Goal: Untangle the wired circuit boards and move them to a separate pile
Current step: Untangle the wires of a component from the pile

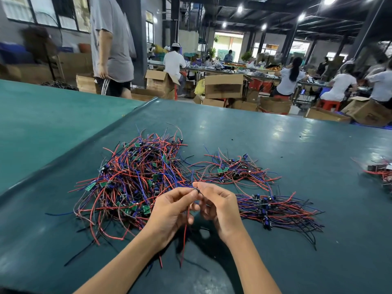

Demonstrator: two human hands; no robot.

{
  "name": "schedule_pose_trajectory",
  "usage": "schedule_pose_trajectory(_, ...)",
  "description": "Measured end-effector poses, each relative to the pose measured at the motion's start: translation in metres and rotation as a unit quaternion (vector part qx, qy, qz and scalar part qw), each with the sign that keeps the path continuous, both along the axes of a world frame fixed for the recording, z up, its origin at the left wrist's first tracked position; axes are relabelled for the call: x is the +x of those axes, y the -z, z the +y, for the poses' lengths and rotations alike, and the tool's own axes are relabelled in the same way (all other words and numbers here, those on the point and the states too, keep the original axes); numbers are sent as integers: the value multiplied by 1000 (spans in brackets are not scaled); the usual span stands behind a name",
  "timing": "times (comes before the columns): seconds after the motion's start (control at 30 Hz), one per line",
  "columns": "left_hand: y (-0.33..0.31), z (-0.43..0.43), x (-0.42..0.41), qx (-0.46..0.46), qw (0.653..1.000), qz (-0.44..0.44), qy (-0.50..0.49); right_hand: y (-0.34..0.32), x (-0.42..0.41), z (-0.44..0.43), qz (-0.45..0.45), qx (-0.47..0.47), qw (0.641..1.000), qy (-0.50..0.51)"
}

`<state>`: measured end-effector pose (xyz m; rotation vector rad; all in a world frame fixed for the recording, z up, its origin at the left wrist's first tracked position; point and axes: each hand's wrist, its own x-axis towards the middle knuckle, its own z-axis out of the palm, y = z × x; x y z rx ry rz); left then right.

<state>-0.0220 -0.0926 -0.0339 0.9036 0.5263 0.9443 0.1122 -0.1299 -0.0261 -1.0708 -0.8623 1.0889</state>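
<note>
- Pinching tight: left grip and right grip hold one wired circuit board above the table, its leads dangling below.
- Risk: those leads may snag the tangled heap just left, dragging extra boards along.
- The sorted pile waits just right.
- Only containers: cardboard boxes far beyond, contents hidden.

We log a tangled heap of small green boards with red, blue and black wires, at left. Smaller tangle at far right. Combed pile at near right, wires parallel. Lifted board between them, red wire dangling.
</note>
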Motion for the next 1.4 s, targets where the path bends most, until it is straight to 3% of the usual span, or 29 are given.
schedule_pose_trajectory(0.3, 7, -1, 2, 75, 996, 32, -33, 0, 5, -4, -55, 25, 994, -87)
schedule_pose_trajectory(0.6, 7, -2, 1, 76, 996, 43, -26, 2, 2, 1, -95, 17, 995, 21)
schedule_pose_trajectory(0.83, 1, -2, -4, 35, 997, 43, 49, -5, 14, -1, -7, -44, 997, -59)
schedule_pose_trajectory(1.03, 0, -7, -4, 42, 994, 82, 63, -11, 33, 3, -91, -41, 995, -28)
schedule_pose_trajectory(1.4, -2, -4, -2, 3, 997, 71, 43, -51, 67, 59, -134, -95, 986, 29)
